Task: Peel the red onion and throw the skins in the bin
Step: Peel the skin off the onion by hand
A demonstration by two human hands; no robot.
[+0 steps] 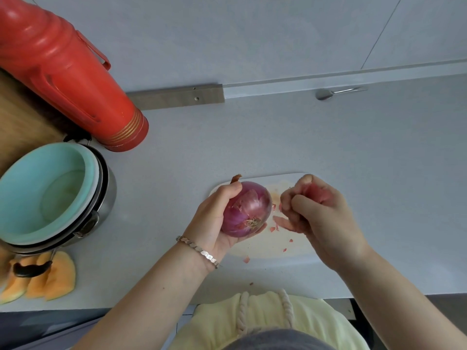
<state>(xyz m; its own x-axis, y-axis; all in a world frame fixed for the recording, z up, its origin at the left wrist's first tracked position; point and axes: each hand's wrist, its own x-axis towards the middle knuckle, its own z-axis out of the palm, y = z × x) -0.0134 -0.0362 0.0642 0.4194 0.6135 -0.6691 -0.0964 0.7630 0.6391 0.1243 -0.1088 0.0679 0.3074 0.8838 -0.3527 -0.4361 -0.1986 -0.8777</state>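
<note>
Cradling the round, glossy red onion [246,210] over the white plastic chopping board [283,178], the left hand [214,219] curls round it, root-to-tip axis running away from the person, just beside the right hand [322,213], which is closed tight on torn pinkish skins [318,192].

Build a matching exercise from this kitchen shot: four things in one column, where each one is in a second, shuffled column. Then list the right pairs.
Things
1. red onion
2. onion skins
3. spoon
4. melon slices

Places
A. on the counter by the back wall
B. bunched in the right hand
C. at the counter's front left edge
D. in the grip of the left hand

Pairs: 1-D, 2-B, 3-A, 4-C
</note>
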